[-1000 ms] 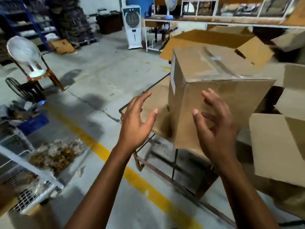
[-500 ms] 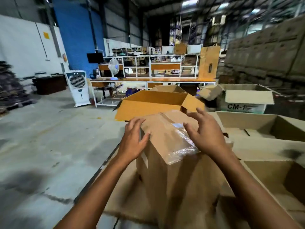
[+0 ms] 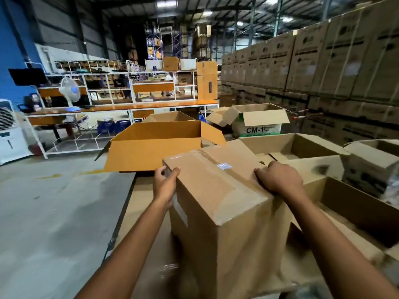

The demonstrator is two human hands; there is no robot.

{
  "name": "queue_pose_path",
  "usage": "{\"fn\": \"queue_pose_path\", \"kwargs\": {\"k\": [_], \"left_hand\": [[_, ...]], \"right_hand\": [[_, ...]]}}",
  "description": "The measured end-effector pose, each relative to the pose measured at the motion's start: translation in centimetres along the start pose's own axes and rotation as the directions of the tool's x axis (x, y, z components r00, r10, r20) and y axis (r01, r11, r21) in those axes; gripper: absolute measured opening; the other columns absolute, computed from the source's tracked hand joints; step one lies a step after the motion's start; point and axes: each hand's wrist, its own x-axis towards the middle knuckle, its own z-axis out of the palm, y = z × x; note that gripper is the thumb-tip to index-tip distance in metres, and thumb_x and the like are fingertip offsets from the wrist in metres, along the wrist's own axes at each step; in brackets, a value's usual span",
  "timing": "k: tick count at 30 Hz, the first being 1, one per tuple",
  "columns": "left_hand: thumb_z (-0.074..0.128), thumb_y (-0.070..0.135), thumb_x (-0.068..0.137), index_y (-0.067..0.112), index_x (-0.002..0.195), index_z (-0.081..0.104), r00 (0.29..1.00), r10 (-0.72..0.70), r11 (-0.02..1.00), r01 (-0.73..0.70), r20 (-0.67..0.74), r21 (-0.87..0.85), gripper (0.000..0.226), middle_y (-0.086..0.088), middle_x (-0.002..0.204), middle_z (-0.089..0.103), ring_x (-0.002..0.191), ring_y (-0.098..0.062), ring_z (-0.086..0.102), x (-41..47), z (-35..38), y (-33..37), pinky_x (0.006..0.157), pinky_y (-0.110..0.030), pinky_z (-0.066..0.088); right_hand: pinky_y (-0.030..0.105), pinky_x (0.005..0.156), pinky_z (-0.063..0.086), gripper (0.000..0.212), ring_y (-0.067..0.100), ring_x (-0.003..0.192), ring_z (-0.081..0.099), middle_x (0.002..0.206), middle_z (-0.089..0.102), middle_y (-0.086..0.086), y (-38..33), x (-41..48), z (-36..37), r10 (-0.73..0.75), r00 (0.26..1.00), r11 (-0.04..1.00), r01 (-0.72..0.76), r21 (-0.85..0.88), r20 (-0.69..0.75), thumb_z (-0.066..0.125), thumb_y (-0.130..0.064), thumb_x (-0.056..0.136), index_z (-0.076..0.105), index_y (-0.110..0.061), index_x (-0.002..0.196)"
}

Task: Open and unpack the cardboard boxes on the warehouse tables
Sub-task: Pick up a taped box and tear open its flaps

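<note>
While a wall of stacked cartons [image 3: 323, 61] fills the upper right of the frame, a tabletop [image 3: 138, 203] covered in flattened cardboard runs through the lower centre. On it, at centre frame, stands a tall sealed cardboard box [image 3: 226, 212], its top seam covered with clear tape [image 3: 216, 169]. Behind it, toward the upper centre, lies an open orange-lined box [image 3: 155, 145]. Open brown boxes [image 3: 302, 147] crowd the right side, and a white box printed CM-1 [image 3: 259, 124] sits beyond them. At centre left, the left hand [image 3: 165, 183] curls around the sealed box's far left top corner. At centre right, the right hand [image 3: 278, 179] is closed, fingers bent over the box's right top edge.
</note>
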Motion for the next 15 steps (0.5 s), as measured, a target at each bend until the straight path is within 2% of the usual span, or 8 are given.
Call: {"fn": "queue_pose_path", "kwargs": {"k": [3,5,6,8,10,11,13,15], "left_hand": [[0.068,0.041,0.082,0.019,0.100,0.062,0.999,-0.031,0.998,0.032,-0.016,0.058,0.029,-0.009,0.106,0.070,0.087,-0.023,0.065,1.1,-1.4,0.6,0.075,-0.035,0.055],[0.064,0.030,0.088,0.015,0.098,0.062,0.983,-0.147,0.988,0.152,0.113,-0.038,0.018,-0.005,0.087,0.067,0.073,-0.020,0.062,0.5,-2.6,1.6,0.057,-0.030,0.053],[0.061,0.025,0.092,0.016,0.097,0.061,0.962,-0.201,0.976,0.213,0.187,-0.050,0.010,-0.004,0.081,0.062,0.068,-0.019,0.057,-0.4,-3.1,2.1,0.053,-0.029,0.050],[0.058,0.022,0.095,0.017,0.096,0.060,0.913,-0.286,0.955,0.298,0.293,0.002,0.006,-0.003,0.080,0.061,0.067,-0.020,0.058,-3.1,-3.8,2.6,0.057,-0.029,0.048],[0.058,0.021,0.095,0.015,0.100,0.064,0.876,-0.281,0.950,0.311,0.392,-0.014,0.010,-0.005,0.078,0.070,0.061,-0.021,0.067,-6.3,-4.2,2.2,0.051,-0.026,0.052],[0.059,0.022,0.095,0.014,0.103,0.066,0.865,-0.264,0.950,0.309,0.426,-0.037,0.013,-0.005,0.077,0.073,0.060,-0.020,0.070,-7.7,-4.3,2.0,0.047,-0.024,0.051],[0.058,0.026,0.094,0.015,0.106,0.066,0.866,-0.251,0.946,0.314,0.433,-0.081,0.018,-0.004,0.076,0.075,0.059,-0.019,0.071,-9.4,-4.5,1.8,0.048,-0.025,0.052],[0.055,0.024,0.096,0.011,0.103,0.064,0.882,-0.236,0.939,0.316,0.407,-0.140,0.017,-0.005,0.066,0.073,0.052,-0.019,0.069,-10.0,-5.1,2.3,0.045,-0.024,0.052]], "right_hand": [[0.038,0.083,0.050,0.045,0.033,0.104,0.063,0.115,0.070,0.013,0.0,-2.4,-0.2,-0.055,0.998,0.998,0.055,0.038,-0.005,0.047,-0.050,0.090,0.068,-0.017,0.112],[0.037,0.086,0.051,0.043,0.027,0.105,0.063,0.118,0.071,0.008,1.3,-3.6,-0.8,-0.140,0.990,0.973,0.130,0.191,0.037,0.052,-0.053,0.094,0.072,-0.022,0.117],[0.036,0.088,0.051,0.043,0.024,0.106,0.063,0.121,0.070,0.004,2.2,-4.2,-0.8,-0.173,0.982,0.926,0.133,0.353,0.083,0.054,-0.052,0.095,0.070,-0.024,0.123],[0.035,0.090,0.050,0.043,0.018,0.107,0.062,0.123,0.068,-0.002,3.6,-6.1,-0.3,-0.197,0.946,0.713,-0.042,0.699,0.258,0.054,-0.051,0.096,0.064,-0.030,0.131],[0.041,0.099,0.049,0.042,0.022,0.110,0.063,0.120,0.070,0.003,4.2,-7.9,0.9,-0.178,0.897,0.423,-0.300,0.855,0.404,0.055,-0.054,0.093,0.066,-0.028,0.124],[0.042,0.100,0.048,0.039,0.024,0.108,0.064,0.116,0.071,0.007,4.1,-8.8,1.3,-0.158,0.897,0.306,-0.352,0.885,0.412,0.055,-0.051,0.093,0.068,-0.024,0.118],[0.037,0.093,0.048,0.031,0.022,0.100,0.064,0.107,0.073,0.009,3.4,-10.3,1.3,-0.118,0.920,0.186,-0.349,0.919,0.373,0.055,-0.040,0.096,0.072,-0.016,0.106],[0.034,0.086,0.047,0.028,0.020,0.093,0.063,0.099,0.073,0.007,2.6,-11.5,0.9,-0.128,0.937,0.187,-0.298,0.936,0.324,0.054,-0.034,0.096,0.074,-0.013,0.099]]}}
